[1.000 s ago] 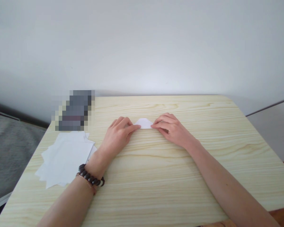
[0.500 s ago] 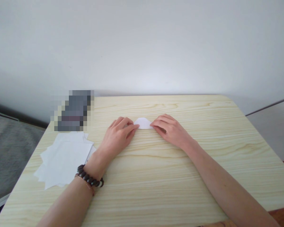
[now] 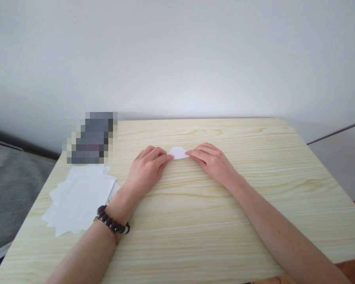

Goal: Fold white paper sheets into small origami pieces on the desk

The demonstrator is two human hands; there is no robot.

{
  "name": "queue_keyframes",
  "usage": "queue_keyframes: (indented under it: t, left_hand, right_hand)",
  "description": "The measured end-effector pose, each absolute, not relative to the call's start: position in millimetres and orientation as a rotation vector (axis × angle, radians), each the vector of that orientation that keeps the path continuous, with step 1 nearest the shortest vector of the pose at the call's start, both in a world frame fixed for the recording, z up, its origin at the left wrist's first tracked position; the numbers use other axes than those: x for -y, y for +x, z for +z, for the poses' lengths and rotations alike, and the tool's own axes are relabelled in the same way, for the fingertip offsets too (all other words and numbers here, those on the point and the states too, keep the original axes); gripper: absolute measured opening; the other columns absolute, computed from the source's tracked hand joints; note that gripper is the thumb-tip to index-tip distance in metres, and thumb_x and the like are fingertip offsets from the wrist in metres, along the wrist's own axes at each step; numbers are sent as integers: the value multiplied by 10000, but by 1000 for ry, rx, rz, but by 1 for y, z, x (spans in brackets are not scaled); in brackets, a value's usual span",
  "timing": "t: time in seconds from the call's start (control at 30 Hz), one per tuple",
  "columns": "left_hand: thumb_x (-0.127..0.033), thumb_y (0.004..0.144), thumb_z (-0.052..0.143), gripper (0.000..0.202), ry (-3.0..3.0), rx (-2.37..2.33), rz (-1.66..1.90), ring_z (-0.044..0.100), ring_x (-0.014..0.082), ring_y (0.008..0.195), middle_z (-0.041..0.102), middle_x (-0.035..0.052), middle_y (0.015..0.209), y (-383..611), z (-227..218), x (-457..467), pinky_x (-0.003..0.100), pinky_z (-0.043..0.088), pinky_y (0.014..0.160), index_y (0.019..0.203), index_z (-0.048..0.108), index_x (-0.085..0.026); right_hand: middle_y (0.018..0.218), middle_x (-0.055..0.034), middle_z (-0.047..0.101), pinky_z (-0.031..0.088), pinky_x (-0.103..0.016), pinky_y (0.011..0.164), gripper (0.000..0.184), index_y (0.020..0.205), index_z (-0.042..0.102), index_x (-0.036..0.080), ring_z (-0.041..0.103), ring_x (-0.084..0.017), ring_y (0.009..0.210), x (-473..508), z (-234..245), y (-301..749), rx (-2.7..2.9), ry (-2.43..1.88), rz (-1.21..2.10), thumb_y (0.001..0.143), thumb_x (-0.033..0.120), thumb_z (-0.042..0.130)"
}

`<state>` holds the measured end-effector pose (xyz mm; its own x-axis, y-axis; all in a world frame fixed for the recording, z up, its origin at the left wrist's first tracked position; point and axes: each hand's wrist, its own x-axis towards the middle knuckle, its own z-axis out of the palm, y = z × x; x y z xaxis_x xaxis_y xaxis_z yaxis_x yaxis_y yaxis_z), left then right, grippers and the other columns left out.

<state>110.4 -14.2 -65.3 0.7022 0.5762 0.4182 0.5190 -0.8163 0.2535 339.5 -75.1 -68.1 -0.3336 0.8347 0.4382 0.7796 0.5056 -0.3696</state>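
Observation:
A small folded piece of white paper (image 3: 178, 152) lies flat on the light wooden table (image 3: 213, 213), near the middle. My left hand (image 3: 148, 167) rests beside it with curled fingers, the fingertips pressing down on the paper's left end. My right hand (image 3: 213, 161) lies on the other side, its fingertips pressing the paper's right end. A dark bead bracelet (image 3: 112, 223) circles my left wrist. Most of the paper is hidden under my fingers.
A loose pile of white paper sheets (image 3: 79, 197) lies at the table's left side. Behind it sits a blurred dark object (image 3: 91, 138) at the back left corner. A plain white wall rises behind the table. A grey surface (image 3: 12, 189) lies off the left edge.
My right fingertips have slid a little to the left along the paper, leaving less of it showing. My left hand has stayed put.

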Motion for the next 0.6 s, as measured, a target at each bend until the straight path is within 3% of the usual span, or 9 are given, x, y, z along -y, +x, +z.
queue_keyframes:
  t: [0.4, 0.6]
  left_hand:
    - [-269, 941, 497, 218, 2666, -912, 763, 574, 195, 867, 685, 55, 903, 108, -68, 11, 332, 492, 778, 949, 704, -199]
    - [-259, 936, 466, 231, 2528, -1057, 669, 587, 216, 872, 692, 58, 899, 113, -66, 11, 368, 474, 808, 934, 684, -179]
  right_hand:
    - [932, -72, 657, 448, -372, 862, 191, 972, 649, 193, 579, -202, 911, 75, -69, 336, 2079, -1411, 242, 961, 232, 463]
    - [869, -52, 678, 424, -331, 782, 174, 955, 674, 190, 590, -182, 836, 68, -72, 338, 1964, -1479, 376, 939, 238, 508]
